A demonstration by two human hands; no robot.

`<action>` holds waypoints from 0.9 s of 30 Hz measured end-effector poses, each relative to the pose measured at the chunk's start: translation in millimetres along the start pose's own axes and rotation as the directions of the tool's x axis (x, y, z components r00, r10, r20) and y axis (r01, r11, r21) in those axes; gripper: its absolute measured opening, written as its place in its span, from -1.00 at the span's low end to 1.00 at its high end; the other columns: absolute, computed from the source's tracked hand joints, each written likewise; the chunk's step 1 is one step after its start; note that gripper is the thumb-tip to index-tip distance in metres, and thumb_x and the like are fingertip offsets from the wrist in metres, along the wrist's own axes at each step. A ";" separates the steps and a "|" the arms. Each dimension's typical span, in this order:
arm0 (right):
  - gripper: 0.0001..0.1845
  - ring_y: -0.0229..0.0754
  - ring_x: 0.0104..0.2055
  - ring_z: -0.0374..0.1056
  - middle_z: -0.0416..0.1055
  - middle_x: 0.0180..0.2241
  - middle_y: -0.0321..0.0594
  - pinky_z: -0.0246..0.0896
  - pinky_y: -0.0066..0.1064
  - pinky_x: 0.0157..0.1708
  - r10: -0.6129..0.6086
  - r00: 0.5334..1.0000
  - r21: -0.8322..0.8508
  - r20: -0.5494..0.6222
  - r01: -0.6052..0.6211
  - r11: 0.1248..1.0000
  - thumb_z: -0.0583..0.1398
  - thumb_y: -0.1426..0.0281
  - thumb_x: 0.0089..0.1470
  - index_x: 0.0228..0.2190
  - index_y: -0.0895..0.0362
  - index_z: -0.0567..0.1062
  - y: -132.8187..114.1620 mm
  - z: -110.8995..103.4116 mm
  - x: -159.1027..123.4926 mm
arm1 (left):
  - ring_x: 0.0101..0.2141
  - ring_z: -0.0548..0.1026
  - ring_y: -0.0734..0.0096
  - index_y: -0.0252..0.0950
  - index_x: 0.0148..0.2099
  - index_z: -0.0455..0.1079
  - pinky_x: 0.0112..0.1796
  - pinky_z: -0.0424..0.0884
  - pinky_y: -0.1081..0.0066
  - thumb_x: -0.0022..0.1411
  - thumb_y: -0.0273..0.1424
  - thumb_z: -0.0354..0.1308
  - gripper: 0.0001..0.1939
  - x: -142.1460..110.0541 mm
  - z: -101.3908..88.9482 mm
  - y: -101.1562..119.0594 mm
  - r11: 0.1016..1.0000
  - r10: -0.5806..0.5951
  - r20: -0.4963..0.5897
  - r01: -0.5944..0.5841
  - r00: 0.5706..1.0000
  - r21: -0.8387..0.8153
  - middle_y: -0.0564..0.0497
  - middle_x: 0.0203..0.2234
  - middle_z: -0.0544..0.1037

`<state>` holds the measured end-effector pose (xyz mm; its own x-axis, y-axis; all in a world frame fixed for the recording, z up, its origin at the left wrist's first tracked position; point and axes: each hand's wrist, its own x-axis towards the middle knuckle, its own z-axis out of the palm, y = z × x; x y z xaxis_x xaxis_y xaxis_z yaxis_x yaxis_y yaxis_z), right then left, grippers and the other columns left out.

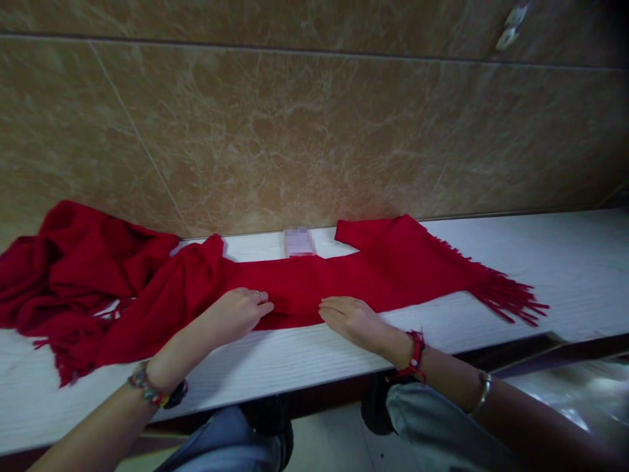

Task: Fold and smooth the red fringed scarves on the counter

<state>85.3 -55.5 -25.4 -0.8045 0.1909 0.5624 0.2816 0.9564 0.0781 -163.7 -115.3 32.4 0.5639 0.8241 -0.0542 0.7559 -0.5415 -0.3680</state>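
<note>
A long red scarf (304, 288) with fringed ends lies across a white bench-like surface (565, 275). Its left part is bunched in a heap (83, 275); its right end (511, 295) lies flat with the fringe spread. My left hand (240, 311) rests on the scarf's near edge with the fingers curled, a ring on one finger and a beaded bracelet at the wrist. My right hand (351, 318) lies flat on the same edge, fingers together and stretched out, with a red cord bracelet and a metal bangle on the arm.
A small blurred pale object (299, 242) stands behind the scarf against the brown marbled tile wall (314, 131). My knees and dark shoes (275, 432) show below the surface's front edge, above a pale floor.
</note>
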 end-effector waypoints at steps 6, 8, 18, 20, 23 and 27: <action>-0.81 -0.18 -0.20 0.35 0.46 -0.30 -0.11 0.30 -0.34 -0.17 -0.018 0.997 0.010 -0.080 0.019 1.000 0.03 0.50 0.09 -0.35 0.24 0.45 1.6 -0.8 -2.2 | -0.38 0.45 0.33 -0.28 -0.22 0.40 -0.36 0.36 0.38 0.14 -0.58 -0.06 -0.74 -14.9 -10.5 -0.6 1.000 -0.015 -0.053 0.017 0.998 0.022 -0.06 -0.40 0.48; -0.80 -0.18 -0.22 0.37 0.47 -0.32 -0.12 0.31 -0.34 -0.19 -0.049 0.998 0.018 -0.036 0.049 0.999 0.03 0.50 0.09 -0.38 0.23 0.46 2.0 -0.5 -2.9 | -0.37 0.46 0.36 -0.27 -0.20 0.40 -0.35 0.36 0.40 0.13 -0.59 -0.06 -0.73 -17.8 -4.3 5.2 1.000 0.018 -0.031 -0.017 0.999 0.018 -0.06 -0.38 0.48; -0.78 -0.17 -0.20 0.37 0.46 -0.29 -0.09 0.30 -0.34 -0.18 -0.055 0.998 -0.007 -0.035 0.055 0.998 0.02 0.51 0.09 -0.37 0.25 0.47 1.6 -3.6 -3.4 | -0.36 0.44 0.37 -0.25 -0.12 0.38 -0.31 0.36 0.39 0.16 -0.56 -0.08 -0.70 -21.5 -0.1 5.0 1.000 0.024 -0.053 -0.024 0.998 0.005 -0.06 -0.37 0.46; -0.77 -0.17 -0.21 0.37 0.46 -0.30 -0.08 0.31 -0.34 -0.19 -0.069 0.997 -0.018 -0.020 0.069 0.997 0.02 0.51 0.10 -0.37 0.25 0.48 2.0 -4.3 -4.1 | -0.34 0.43 0.38 -0.23 -0.11 0.38 -0.28 0.35 0.39 0.15 -0.56 -0.07 -0.69 -22.3 0.5 6.6 0.999 0.016 -0.037 -0.017 0.999 -0.032 -0.06 -0.35 0.46; -0.76 -0.17 -0.22 0.37 0.47 -0.31 -0.10 0.31 -0.34 -0.20 -0.088 0.996 -0.012 0.028 0.088 0.996 0.01 0.51 0.10 -0.37 0.24 0.48 3.3 -3.5 -5.5 | -0.32 0.43 0.41 -0.20 -0.08 0.36 -0.25 0.34 0.43 0.12 -0.59 -0.07 -0.65 -25.1 8.1 10.6 0.993 0.013 -0.004 -0.014 1.000 -0.114 -0.05 -0.28 0.45; -0.77 -0.18 -0.19 0.36 0.46 -0.28 -0.11 0.29 -0.35 -0.16 -0.057 0.997 0.035 0.042 0.056 0.998 0.02 0.50 0.09 -0.35 0.23 0.48 4.4 -0.5 -7.5 | -0.32 0.44 0.46 -0.15 -0.07 0.35 -0.26 0.34 0.48 0.19 -0.49 -0.09 -0.69 -27.2 9.4 8.4 0.973 -0.016 -0.001 0.015 1.000 -0.231 -0.01 -0.28 0.45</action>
<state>92.8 -52.8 -28.9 -0.8406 0.1451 0.5219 0.2180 0.9726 0.0806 -175.8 -140.7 22.1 0.5521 0.8324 -0.0475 0.8208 -0.5526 -0.1447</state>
